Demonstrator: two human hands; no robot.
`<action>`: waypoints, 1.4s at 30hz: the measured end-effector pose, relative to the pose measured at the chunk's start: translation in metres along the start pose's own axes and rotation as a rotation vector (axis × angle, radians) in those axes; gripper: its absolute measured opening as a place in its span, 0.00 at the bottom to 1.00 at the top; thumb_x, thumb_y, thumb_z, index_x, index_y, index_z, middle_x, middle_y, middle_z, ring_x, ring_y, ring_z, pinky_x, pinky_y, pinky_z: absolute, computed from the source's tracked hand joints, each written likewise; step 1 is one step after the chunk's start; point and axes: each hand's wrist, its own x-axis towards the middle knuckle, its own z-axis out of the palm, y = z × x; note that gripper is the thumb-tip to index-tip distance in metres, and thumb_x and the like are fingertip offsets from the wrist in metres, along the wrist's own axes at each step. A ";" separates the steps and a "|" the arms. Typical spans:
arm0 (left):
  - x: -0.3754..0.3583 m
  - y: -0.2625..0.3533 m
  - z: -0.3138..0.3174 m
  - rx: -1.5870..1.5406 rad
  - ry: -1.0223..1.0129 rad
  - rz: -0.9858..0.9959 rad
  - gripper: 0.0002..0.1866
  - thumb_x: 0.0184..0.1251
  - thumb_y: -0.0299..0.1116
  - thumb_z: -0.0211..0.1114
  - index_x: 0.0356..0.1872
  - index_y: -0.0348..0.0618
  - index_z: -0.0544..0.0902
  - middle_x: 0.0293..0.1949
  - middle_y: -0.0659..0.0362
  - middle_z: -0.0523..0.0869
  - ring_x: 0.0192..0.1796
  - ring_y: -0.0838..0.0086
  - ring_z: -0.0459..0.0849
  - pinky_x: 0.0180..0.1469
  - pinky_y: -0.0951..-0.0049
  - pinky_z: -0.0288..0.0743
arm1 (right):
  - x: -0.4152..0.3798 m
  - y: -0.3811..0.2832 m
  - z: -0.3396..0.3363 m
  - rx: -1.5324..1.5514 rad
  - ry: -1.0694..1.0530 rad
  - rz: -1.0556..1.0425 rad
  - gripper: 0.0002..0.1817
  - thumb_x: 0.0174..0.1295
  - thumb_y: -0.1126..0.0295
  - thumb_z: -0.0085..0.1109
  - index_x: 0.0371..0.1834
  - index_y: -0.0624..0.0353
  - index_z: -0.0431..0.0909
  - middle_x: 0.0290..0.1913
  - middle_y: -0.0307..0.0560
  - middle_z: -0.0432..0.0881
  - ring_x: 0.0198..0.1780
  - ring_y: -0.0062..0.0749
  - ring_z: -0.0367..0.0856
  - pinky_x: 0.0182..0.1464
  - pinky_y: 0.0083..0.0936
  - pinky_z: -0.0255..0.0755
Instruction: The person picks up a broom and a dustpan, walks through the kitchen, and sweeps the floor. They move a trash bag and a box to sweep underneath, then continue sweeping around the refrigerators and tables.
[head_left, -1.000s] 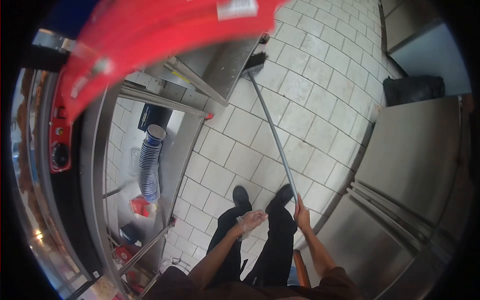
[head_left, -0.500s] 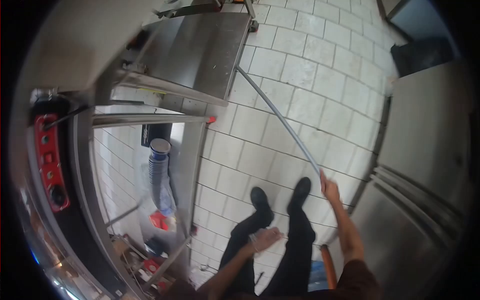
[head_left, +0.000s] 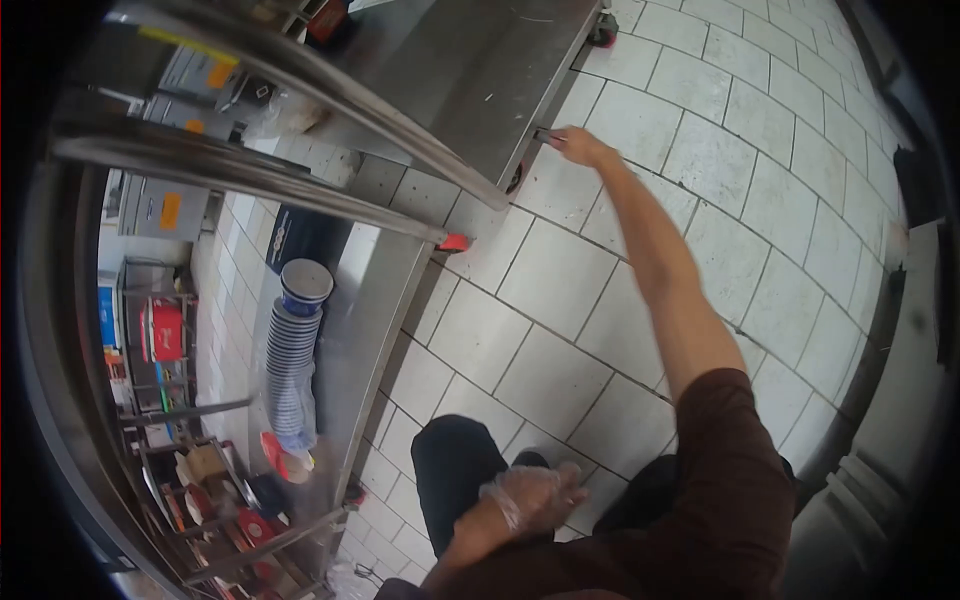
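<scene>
My right hand (head_left: 574, 145) is stretched far forward and low, with its fingers closed round the end of a grey pole (head_left: 545, 135). Only a short piece of the pole shows, beside the edge of a steel lower shelf (head_left: 470, 75); the rest is hidden, apparently beneath that shelf. My left hand (head_left: 530, 497), in a clear plastic glove, hovers by my knees with its fingers curled in. I see nothing held in it.
Left, a steel shelf (head_left: 375, 335) bears a stack of blue-and-white paper tubs (head_left: 290, 365) and a dark box (head_left: 300, 240). Metal legs and a caster (head_left: 603, 32) stand beside the tiled floor (head_left: 560, 270). A steel cabinet (head_left: 850, 520) is on the right.
I have bent lower, and my right hand has reached forward to the shelf edge. Most of the pole, earlier visible across the floor, is now out of sight. The left hand stays near my legs.
</scene>
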 end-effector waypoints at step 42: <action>-0.026 0.146 -0.129 -0.286 0.237 0.601 0.12 0.67 0.40 0.57 0.36 0.41 0.74 0.18 0.55 0.78 0.21 0.64 0.80 0.21 0.66 0.71 | -0.099 0.073 -0.131 -0.120 0.052 0.171 0.21 0.65 0.55 0.49 0.50 0.60 0.78 0.30 0.61 0.82 0.34 0.51 0.82 0.41 0.37 0.74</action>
